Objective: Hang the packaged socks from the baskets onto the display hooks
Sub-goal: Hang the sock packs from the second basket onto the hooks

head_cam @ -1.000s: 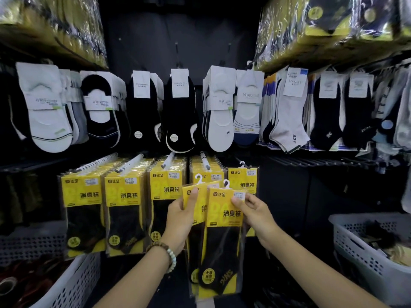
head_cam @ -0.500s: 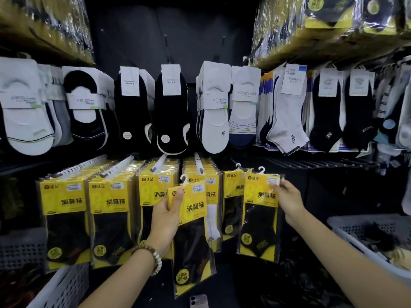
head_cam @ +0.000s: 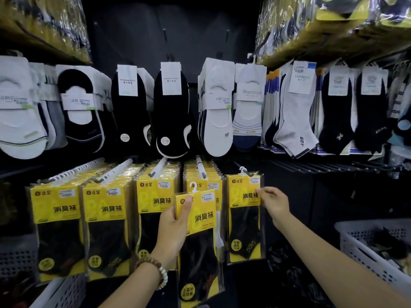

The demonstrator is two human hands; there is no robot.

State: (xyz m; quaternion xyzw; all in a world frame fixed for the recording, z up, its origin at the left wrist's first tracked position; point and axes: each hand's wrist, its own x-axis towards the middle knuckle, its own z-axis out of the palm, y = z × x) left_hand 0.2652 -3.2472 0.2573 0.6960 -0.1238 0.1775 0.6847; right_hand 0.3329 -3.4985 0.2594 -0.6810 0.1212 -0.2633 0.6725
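Two yellow sock packs are being handled at this moment. The left hand (head_cam: 174,230) grips the held pack (head_cam: 204,216) by its left edge. The thumb (head_cam: 187,203) lies on the yellow front near the top corner, and the other fingers are behind the pack, out of sight. This pack is upright in the air, in front of the fourth row of hanging packs. Its white hanger (head_cam: 194,187) is below the tip of that row's white hook (head_cam: 200,166) and is not on it.

The right hand (head_cam: 275,203) is at the right edge of the right pack (head_cam: 243,196), which is just beside the held pack. The fingers are bent and meet the edge of the yellow card, but I cannot tell whether they pinch it or only touch it. The right pack is upright and its white hanger is up at a dark wire. The hook there is too dark to see well.

Four full rows (head_cam: 106,207) of the same packs hang to the left. A bead bracelet (head_cam: 163,275) is on the left wrist. A white basket (head_cam: 355,245) stands low on the right with dark things in it. The corner of a second basket (head_cam: 64,292) shows at the lower left.
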